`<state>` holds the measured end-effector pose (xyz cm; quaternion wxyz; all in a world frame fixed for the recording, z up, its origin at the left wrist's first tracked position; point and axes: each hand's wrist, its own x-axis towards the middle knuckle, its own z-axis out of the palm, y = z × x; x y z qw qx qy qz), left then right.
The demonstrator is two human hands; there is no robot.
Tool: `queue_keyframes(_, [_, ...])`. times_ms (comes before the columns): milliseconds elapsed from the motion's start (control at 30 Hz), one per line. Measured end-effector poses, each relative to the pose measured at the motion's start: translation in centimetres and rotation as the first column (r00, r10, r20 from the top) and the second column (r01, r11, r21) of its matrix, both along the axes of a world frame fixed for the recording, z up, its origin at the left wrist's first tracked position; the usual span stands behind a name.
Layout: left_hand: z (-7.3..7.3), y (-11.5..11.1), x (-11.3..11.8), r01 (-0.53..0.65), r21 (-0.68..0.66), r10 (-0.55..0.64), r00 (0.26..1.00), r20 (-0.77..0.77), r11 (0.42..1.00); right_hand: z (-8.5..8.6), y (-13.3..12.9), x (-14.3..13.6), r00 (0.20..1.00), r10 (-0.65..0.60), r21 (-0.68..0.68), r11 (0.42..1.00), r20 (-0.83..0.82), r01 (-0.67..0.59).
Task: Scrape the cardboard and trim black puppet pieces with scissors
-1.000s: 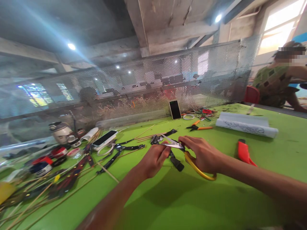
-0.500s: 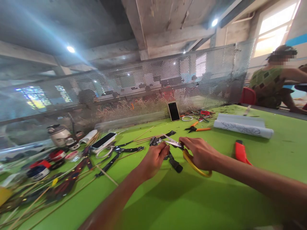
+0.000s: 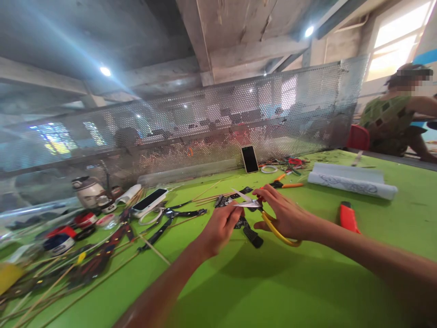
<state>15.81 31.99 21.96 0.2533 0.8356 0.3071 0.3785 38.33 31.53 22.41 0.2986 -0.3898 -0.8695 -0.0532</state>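
My right hand [image 3: 285, 214] grips a pair of scissors [image 3: 278, 232] with yellow handles, its silver blades spread apart and pointing left. My left hand [image 3: 221, 225] is closed, thumb against the fingers, right beside the lower blade. What it pinches is too small or hidden to make out. Below and between the hands, a dark strip with a ribbed black end [image 3: 253, 237] hangs or lies over the green table; I cannot tell which. Behind the hands, crumpled dark pieces [image 3: 223, 200] lie on thin sticks.
Pliers with orange handles [image 3: 292, 185], a paper roll [image 3: 353, 181] and a red-handled cutter [image 3: 348, 217] lie on the right. A phone [image 3: 250, 159] leans against the mesh screen. Tape rolls [image 3: 58, 243], thin sticks and a white device [image 3: 150, 202] fill the left. A person [image 3: 392, 114] sits far right.
The scissor blades have opened wider, and the fingers of my right hand have spread with the handles. My left hand stays close to the blades. The view has shifted slightly.
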Motion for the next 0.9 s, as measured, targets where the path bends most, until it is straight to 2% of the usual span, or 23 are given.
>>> queue_keyframes(367, [-0.6, 0.3, -0.2, 0.049, -0.010, -0.049, 0.998, 0.025, 0.999, 0.6, -0.9, -0.3, 0.999, -0.013, 0.049, 0.999, 0.051, 0.011])
queue_keyframes(700, [-0.3, -0.1, 0.2, 0.069, -0.069, -0.064, 0.995, 0.082, 0.995, 0.1, -0.9, -0.5, 0.999, -0.004, 0.003, 1.000, -0.037, 0.004])
queue_keyframes(900, [-0.2, -0.4, 0.2, 0.117, -0.101, -0.101, 0.983, 0.150, 0.988, 0.5, -1.3, -0.6, 0.999, 0.024, -0.083, 0.996, -0.049, -0.028])
